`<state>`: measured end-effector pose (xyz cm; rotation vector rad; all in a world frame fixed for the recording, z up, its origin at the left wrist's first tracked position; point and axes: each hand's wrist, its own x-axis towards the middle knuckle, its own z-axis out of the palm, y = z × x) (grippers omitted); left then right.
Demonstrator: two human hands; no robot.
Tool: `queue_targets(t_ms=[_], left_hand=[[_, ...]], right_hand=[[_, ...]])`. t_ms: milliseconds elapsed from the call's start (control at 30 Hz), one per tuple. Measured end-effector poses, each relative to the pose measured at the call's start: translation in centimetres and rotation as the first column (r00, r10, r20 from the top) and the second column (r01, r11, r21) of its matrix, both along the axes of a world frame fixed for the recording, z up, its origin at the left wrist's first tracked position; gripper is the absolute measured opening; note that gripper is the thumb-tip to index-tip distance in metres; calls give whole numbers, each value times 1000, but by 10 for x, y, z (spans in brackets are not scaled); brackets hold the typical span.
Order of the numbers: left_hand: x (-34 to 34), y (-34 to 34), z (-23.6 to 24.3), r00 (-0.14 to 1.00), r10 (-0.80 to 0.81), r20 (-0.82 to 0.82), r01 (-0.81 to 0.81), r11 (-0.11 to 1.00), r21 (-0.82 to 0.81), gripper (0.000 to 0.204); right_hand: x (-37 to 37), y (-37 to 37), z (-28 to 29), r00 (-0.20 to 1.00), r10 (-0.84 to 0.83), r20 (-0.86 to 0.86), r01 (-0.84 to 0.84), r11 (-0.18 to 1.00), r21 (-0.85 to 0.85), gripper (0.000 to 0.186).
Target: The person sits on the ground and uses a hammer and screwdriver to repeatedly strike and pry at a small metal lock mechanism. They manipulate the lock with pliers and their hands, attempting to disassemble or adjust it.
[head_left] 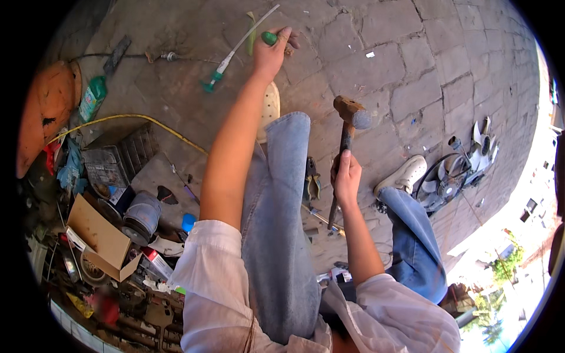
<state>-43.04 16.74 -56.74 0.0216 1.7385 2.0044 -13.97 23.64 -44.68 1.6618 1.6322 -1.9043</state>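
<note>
My left hand (275, 52) is stretched far forward over the paving, closed around a green-handled tool (269, 38). Only the rounded end of its handle shows; the rest is hidden by my fingers or too small to make out. Close to its left on the ground lie a grey-white tube with a green fitting (221, 66) and a yellow-green strip (251, 35). In my right hand (347, 176) is a hammer (347, 134), gripped around its dark handle. Its rusty, blunt head points away from me, raised in front of my body between my knees.
Pliers (312, 179) lie between my legs. A fan part with dark blades (448, 176) sits beyond my right shoe (406, 176). At left are an orange metal shell (47, 117), a yellow hose (141, 117), a grey crate (109, 165), an open cardboard box (100, 235) and assorted scrap.
</note>
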Motion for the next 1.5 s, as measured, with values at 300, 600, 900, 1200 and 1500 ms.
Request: queue_targets(t_ms=[300,600,900,1200,1500], left_hand=[[-6,-1,-6,993,102,57,-107,989,104,25],[-2,-3,-8,978,203,45,-204,978,33,26],[33,19,-14,766,-241,-596,-103,869,-484,14],[32,-12,-20,767,-392,-508,-125,686,-717,30],[33,-17,-33,858,-422,-293,71,661,-747,16]], right_hand=[[46,-4,-39,874,360,328,-472,789,393,47],[9,7,-25,889,415,193,-403,510,759,21],[-207,28,-15,956,191,-224,-199,980,-13,58],[-222,33,-47,811,585,6,-486,668,563,29],[-234,40,-56,507,769,389,-840,338,426,33]])
